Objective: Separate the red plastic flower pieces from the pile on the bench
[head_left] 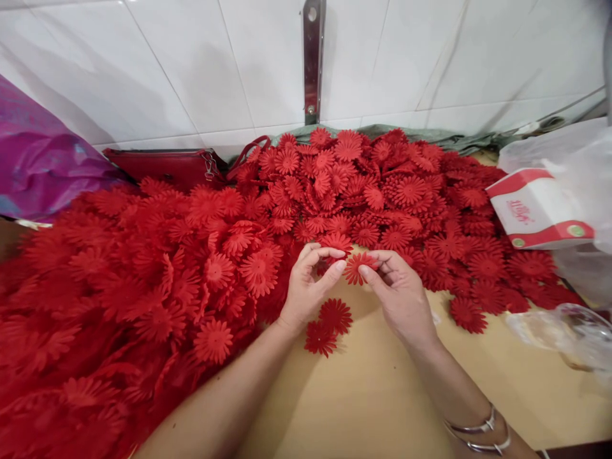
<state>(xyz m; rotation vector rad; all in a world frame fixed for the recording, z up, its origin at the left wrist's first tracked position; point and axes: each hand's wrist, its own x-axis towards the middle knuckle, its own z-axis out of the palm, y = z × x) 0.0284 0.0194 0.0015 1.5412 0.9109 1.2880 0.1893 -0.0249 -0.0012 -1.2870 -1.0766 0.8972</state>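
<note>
Head view: both hands [354,280] pinch one flat, frilly-petalled red fabric flower [357,266] between fingertips.

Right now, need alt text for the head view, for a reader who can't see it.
Two bare hands, left hand and right hand, pinch one red fabric flower between them over a tan table. Two loose flowers lie below it, with a huge pile of red flowers behind and a red-and-white box at right.
</note>
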